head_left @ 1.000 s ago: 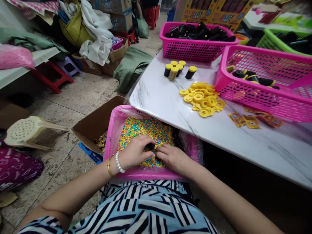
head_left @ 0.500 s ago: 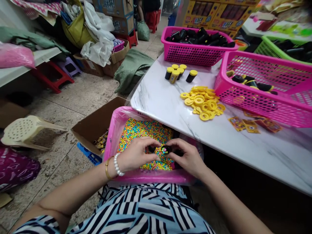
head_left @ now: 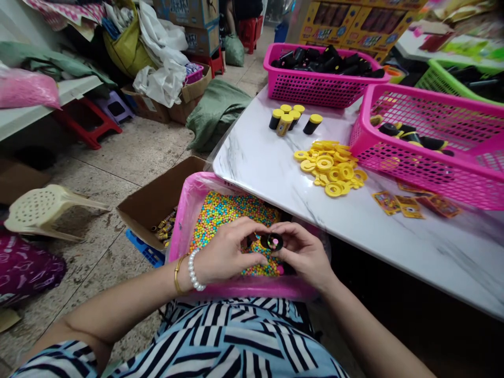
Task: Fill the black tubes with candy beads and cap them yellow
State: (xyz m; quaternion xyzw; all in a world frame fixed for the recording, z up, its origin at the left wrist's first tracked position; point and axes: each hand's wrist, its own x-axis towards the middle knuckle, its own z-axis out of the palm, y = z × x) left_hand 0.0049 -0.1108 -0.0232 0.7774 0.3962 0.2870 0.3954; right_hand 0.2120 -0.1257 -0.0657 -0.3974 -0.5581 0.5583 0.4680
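Both my hands are over the pink tub (head_left: 179,220) of small multicoloured candy balls (head_left: 220,210). My right hand (head_left: 305,254) is closed on a small round black container (head_left: 274,241), with its open end showing and a pink spot with coloured bits inside. My left hand (head_left: 226,252) is curled round a dark piece, mostly hidden behind the fingers, its fingertips close to the black container. On the table (head_left: 252,157) stand several black canisters (head_left: 313,124) with yellow lids, beside a pile of yellow plastic rings (head_left: 328,165).
Pink baskets (head_left: 326,86) (head_left: 425,163) with black canisters stand on the table, near small printed packets (head_left: 409,206). Left of the tub is an open cardboard box (head_left: 157,191) on a blue crate (head_left: 144,249). A cream stool (head_left: 35,207) stands on the floor at left.
My hands have drawn closer together, and the black container's open end now faces me more fully. The whole view has shifted slightly.
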